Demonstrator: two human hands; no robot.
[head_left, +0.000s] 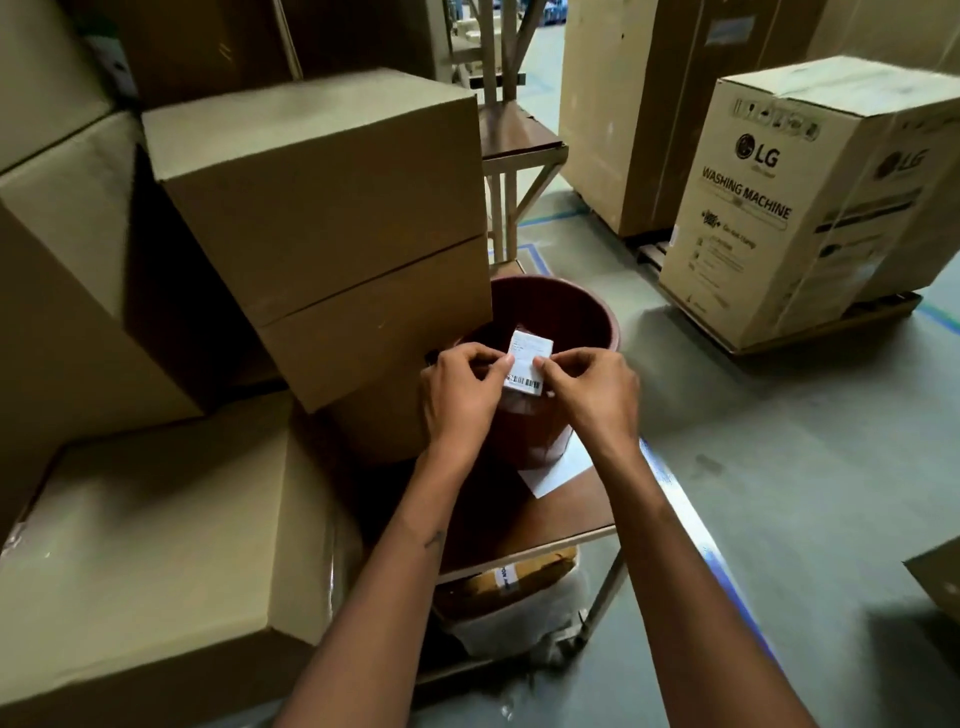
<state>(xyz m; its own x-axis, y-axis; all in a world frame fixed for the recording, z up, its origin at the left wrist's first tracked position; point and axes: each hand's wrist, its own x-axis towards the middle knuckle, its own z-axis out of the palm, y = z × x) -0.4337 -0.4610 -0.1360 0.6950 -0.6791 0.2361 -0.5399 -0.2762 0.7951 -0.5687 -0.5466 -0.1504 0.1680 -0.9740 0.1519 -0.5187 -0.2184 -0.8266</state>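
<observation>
Fingertips, left hand (460, 395) and right hand (597, 389), pinch barcode label (527, 358) over bin (582, 312); rushed peel may tear it or drop it.

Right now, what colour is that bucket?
The bucket is dark reddish-brown; the head view shows it.

Cartons on a warehouse floor
Stacked plain cardboard boxes (322, 197) fill the left; an LG washing machine carton (769, 218) sits on a wooden pallet (831, 330) at right.
</observation>
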